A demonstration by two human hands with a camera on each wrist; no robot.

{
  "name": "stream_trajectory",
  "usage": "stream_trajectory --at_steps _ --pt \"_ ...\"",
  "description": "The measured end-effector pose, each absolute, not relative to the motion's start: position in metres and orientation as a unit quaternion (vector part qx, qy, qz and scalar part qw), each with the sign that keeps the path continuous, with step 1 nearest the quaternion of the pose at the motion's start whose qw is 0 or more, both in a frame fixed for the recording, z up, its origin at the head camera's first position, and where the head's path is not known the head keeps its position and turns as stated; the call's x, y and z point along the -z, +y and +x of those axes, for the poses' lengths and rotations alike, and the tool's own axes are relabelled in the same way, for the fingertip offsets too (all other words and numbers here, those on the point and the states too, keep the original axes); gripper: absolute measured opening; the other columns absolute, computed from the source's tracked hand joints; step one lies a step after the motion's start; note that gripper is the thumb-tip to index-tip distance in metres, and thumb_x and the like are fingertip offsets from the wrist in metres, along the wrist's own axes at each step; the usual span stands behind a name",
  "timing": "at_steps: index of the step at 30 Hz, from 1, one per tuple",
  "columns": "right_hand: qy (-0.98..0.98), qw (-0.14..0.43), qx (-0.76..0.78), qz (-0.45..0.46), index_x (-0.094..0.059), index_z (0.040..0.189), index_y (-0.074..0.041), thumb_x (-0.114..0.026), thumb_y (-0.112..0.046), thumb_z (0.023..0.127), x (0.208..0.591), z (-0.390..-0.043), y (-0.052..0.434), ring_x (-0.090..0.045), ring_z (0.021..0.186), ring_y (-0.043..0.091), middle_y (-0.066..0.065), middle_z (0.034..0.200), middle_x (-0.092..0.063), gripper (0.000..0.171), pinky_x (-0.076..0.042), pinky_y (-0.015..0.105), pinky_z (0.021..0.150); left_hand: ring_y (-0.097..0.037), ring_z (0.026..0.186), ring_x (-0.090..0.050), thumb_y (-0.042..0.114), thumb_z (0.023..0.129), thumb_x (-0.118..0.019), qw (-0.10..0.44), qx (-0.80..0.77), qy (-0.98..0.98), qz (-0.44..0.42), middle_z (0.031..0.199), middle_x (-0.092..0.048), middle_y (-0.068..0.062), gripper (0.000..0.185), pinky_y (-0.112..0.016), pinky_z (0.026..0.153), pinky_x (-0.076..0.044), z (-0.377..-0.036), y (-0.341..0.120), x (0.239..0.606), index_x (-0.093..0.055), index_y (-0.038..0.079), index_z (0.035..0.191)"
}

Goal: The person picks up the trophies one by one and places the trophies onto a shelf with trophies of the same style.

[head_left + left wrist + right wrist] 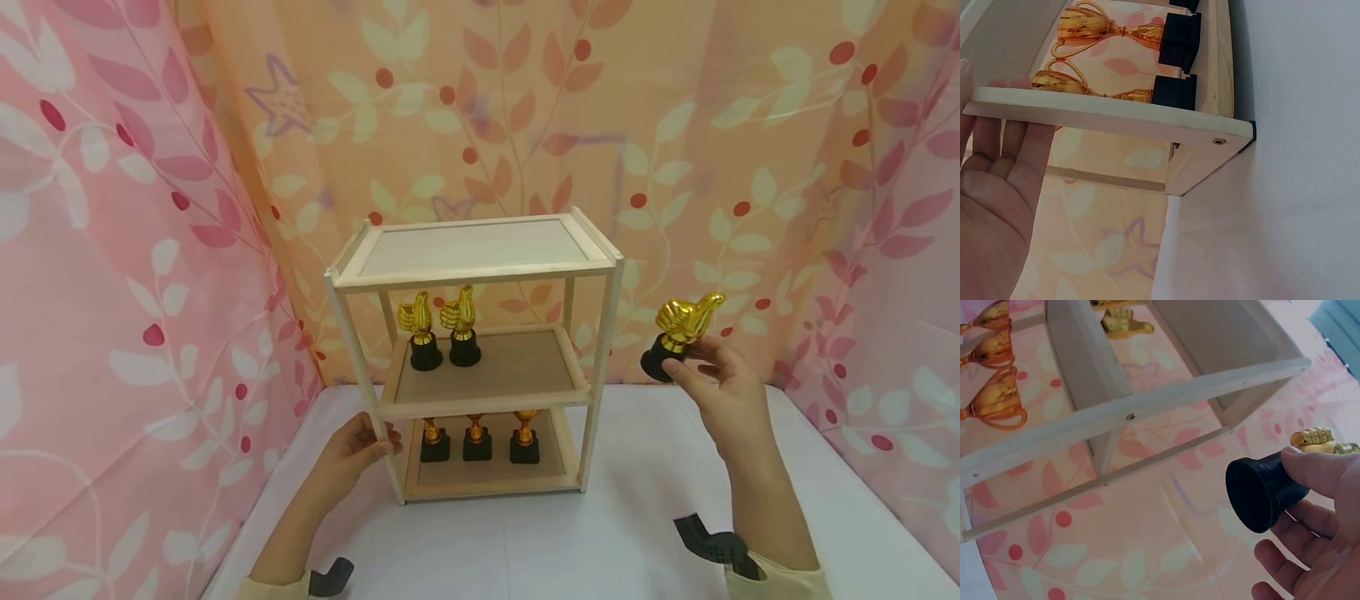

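A gold thumbs-up trophy (678,333) with a round black base is pinched between the thumb and fingers of my right hand (727,392), in the air right of the shelf. The right wrist view shows the hollow underside of its black base (1257,494). My left hand (352,458) grips the front left post of the wooden shelf (480,408), fingers curled behind it. Two matching thumbs-up trophies (462,329) stand side by side at the left of the middle tier. Three gold cup trophies (524,442) with square black bases stand in a row on the bottom tier, their tops hidden.
The shelf stands on a white-covered table (637,500). Behind it hangs an orange leaf-patterned curtain (525,108), with pink curtains (112,292) at both sides. The shelf's top panel (476,246) has raised side rails.
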State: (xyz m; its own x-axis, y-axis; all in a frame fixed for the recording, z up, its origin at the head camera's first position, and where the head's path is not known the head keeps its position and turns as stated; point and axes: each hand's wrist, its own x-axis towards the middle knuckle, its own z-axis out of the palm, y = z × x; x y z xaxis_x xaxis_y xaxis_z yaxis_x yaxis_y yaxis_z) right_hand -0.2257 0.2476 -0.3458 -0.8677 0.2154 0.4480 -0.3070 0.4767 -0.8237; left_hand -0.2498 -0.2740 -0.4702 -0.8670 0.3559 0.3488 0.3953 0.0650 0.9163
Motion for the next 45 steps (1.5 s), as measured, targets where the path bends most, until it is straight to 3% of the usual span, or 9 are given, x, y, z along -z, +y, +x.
stream_trajectory --at_steps 10,16,20,23,27,29,33,37,45 --pt "-0.82 0.239 -0.519 0.037 -0.057 0.142 -0.014 -0.07 -0.035 0.098 0.333 -0.206 0.235 -0.042 0.125 0.028 0.005 0.139 -0.057 0.05 -0.035 0.058 0.097 -0.023 0.105 -0.072 0.001 0.101 -0.061 0.014 0.632 -0.732 -0.253 0.114 -0.062 -0.029 0.021 -0.028 0.097 -0.057 -0.248 -0.275 0.471 -0.051 -0.008 0.117" --pt "-0.821 0.241 -0.516 0.039 -0.057 0.143 -0.016 -0.07 -0.034 0.098 0.327 -0.195 0.228 -0.043 0.123 0.02 0.002 0.137 -0.058 0.049 -0.035 0.066 0.1 -0.023 0.105 -0.072 0.002 0.101 -0.061 0.013 0.634 -0.732 -0.25 0.114 -0.062 -0.029 0.021 -0.028 0.098 -0.056 -0.247 -0.276 0.473 -0.05 -0.008 0.117" --pt "-0.815 0.252 -0.518 0.057 -0.059 0.141 -0.014 -0.072 -0.026 0.097 0.325 -0.191 0.223 -0.047 0.117 0.012 -0.011 0.127 -0.06 0.047 -0.034 0.062 0.102 -0.023 0.104 -0.072 0.002 0.101 -0.061 0.014 0.634 -0.732 -0.25 0.113 -0.063 -0.028 0.021 -0.028 0.097 -0.056 -0.247 -0.276 0.472 -0.05 -0.008 0.116" --pt "-0.813 0.263 -0.513 0.075 -0.061 0.139 -0.012 -0.074 -0.02 0.096 0.324 -0.187 0.218 -0.05 0.113 0.007 -0.018 0.121 -0.061 0.046 -0.034 0.05 0.105 -0.022 0.104 -0.072 0.001 0.101 -0.061 0.016 0.633 -0.733 -0.25 0.113 -0.063 -0.027 0.021 -0.028 0.097 -0.057 -0.247 -0.276 0.471 -0.05 -0.007 0.116" --pt "-0.815 0.279 -0.498 0.101 -0.063 0.135 -0.009 -0.077 -0.014 0.093 0.322 -0.181 0.21 -0.053 0.111 0.009 -0.018 0.118 -0.063 0.045 -0.035 0.028 0.1 -0.021 0.104 -0.072 0.001 0.1 -0.062 0.017 0.634 -0.731 -0.25 0.113 -0.063 -0.027 0.021 -0.028 0.096 -0.057 -0.247 -0.275 0.469 -0.051 -0.008 0.116" --pt "-0.811 0.282 -0.499 0.116 -0.064 0.133 -0.009 -0.078 -0.01 0.091 0.322 -0.179 0.206 -0.054 0.11 0.009 -0.017 0.115 -0.064 0.044 -0.036 0.025 0.099 -0.021 0.104 -0.072 0.001 0.1 -0.062 0.016 0.636 -0.729 -0.252 0.113 -0.063 -0.028 0.021 -0.029 0.096 -0.057 -0.247 -0.274 0.469 -0.051 -0.008 0.116" --pt "-0.805 0.271 -0.508 0.144 -0.065 0.129 -0.008 -0.079 -0.008 0.089 0.323 -0.177 0.198 -0.054 0.111 0.008 -0.015 0.112 -0.067 0.042 -0.035 0.046 0.112 -0.021 0.103 -0.072 0.001 0.1 -0.062 0.015 0.637 -0.728 -0.252 0.113 -0.063 -0.028 0.021 -0.029 0.096 -0.057 -0.248 -0.273 0.468 -0.051 -0.008 0.116" --pt "-0.801 0.253 -0.517 0.165 -0.066 0.124 -0.008 -0.079 -0.007 0.089 0.325 -0.176 0.188 -0.055 0.111 0.008 -0.013 0.111 -0.069 0.038 -0.033 0.062 0.11 -0.021 0.102 -0.073 0.001 0.1 -0.062 0.015 0.637 -0.729 -0.25 0.112 -0.063 -0.026 0.022 -0.029 0.096 -0.058 -0.248 -0.273 0.468 -0.051 -0.008 0.116" --pt "-0.794 0.238 -0.524 0.197 -0.066 0.126 -0.01 -0.078 -0.005 0.09 0.33 -0.18 0.17 -0.056 0.112 0.012 -0.004 0.115 -0.071 0.039 -0.037 0.026 0.104 -0.022 0.103 -0.072 -0.002 0.1 -0.061 0.014 0.646 -0.718 -0.26 0.112 -0.063 -0.026 0.02 -0.031 0.096 -0.058 -0.249 -0.273 0.47 -0.05 -0.009 0.115"
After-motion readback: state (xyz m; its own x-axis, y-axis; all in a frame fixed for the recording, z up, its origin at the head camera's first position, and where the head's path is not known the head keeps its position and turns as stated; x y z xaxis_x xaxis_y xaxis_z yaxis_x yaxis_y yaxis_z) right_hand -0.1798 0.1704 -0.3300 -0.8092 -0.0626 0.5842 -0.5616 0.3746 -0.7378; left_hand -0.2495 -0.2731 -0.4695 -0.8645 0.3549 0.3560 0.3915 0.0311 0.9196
